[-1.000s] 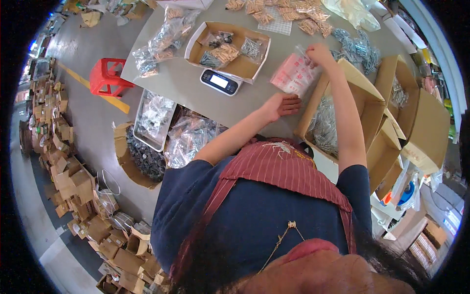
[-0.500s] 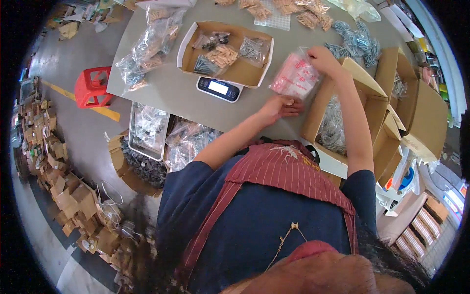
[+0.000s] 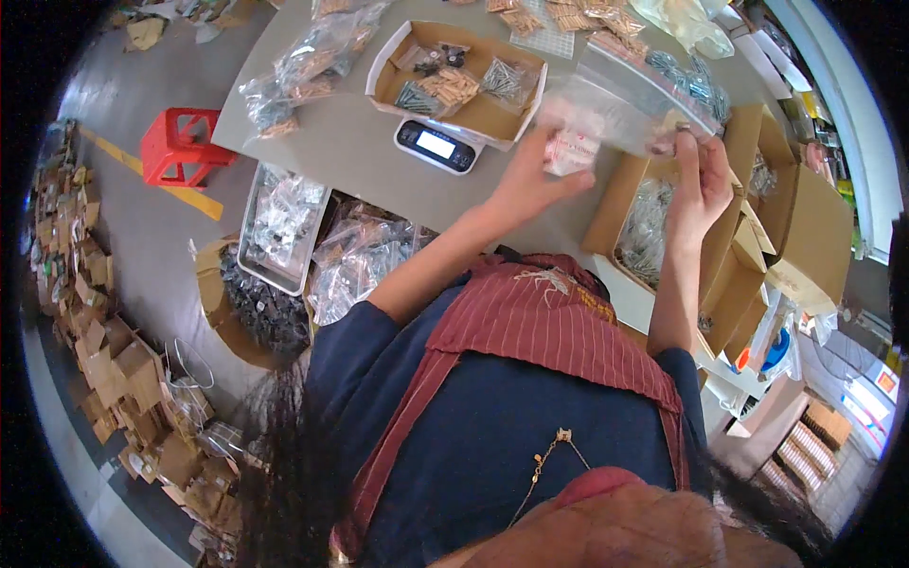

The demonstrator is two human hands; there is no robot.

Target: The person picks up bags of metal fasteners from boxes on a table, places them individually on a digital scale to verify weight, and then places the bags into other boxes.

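Both hands [image 3: 530, 180] [image 3: 696, 175] pinch a crinkly clear plastic bag [image 3: 615, 118].

Grey floor [image 3: 123, 237] with a red stool [image 3: 175, 147] beside the grey table [image 3: 350, 156].

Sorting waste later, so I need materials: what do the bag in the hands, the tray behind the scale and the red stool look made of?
Bag: thin clear plastic film, glossy; the table shows through. Tray: brown cardboard, matte, with folded walls. Stool: probably moulded plastic, uniformly red with a gridded top.
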